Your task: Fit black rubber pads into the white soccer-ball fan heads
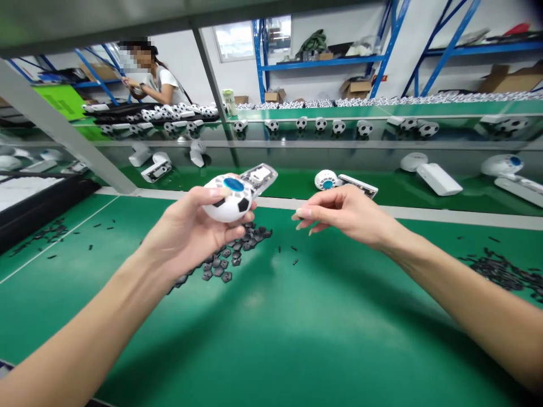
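My left hand (193,229) is wrapped round a white football-patterned toy (231,198) with a blue round centre and a clear handle part sticking out towards the belt. It holds the toy above a heap of small black hexagon pieces (231,254) on the green table. My right hand (339,212) hovers to the right of the toy, fingertips pinched together and pointing left. Whether a small piece sits in the pinch I cannot make out. Behind it lies another white toy with a blue centre (326,181).
A green conveyor belt (297,183) runs across beyond the table, carrying white toy parts (436,178). More black pieces (500,271) lie at the right. A black tray (38,206) sits at the left. A person (156,79) works at the far left; blue shelving stands behind.
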Available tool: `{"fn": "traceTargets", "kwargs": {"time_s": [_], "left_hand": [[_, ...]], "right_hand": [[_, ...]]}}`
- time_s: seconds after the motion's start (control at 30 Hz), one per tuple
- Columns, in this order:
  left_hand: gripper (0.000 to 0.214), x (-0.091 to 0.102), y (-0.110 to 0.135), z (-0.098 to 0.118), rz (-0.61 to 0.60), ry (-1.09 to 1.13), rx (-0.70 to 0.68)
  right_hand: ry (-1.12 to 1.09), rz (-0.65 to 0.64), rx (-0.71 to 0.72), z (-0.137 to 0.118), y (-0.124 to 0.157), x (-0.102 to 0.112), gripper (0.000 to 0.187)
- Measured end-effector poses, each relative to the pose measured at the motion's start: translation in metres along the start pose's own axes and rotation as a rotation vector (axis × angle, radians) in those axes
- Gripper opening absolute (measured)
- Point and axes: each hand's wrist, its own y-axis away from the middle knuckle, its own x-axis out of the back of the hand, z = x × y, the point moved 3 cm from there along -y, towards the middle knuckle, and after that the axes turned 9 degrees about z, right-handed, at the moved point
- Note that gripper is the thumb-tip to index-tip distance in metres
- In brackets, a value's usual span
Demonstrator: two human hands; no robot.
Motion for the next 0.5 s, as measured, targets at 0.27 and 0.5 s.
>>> {"fn": "traceTargets", "kwargs": {"time_s": [0.27, 0.5], "left_hand": [[0.020, -0.065, -0.065, 0.002, -0.053, 0.229, -0.029], [0.023, -0.093, -0.071, -0.005, 0.039, 0.071, -0.292]], "right_hand": [[0.005, 0.182, 0.084, -0.024, 0.009, 0.009, 0.036], [0.018, 0.276, 0.192, -0.048, 0.017, 0.016, 0.040]]}}
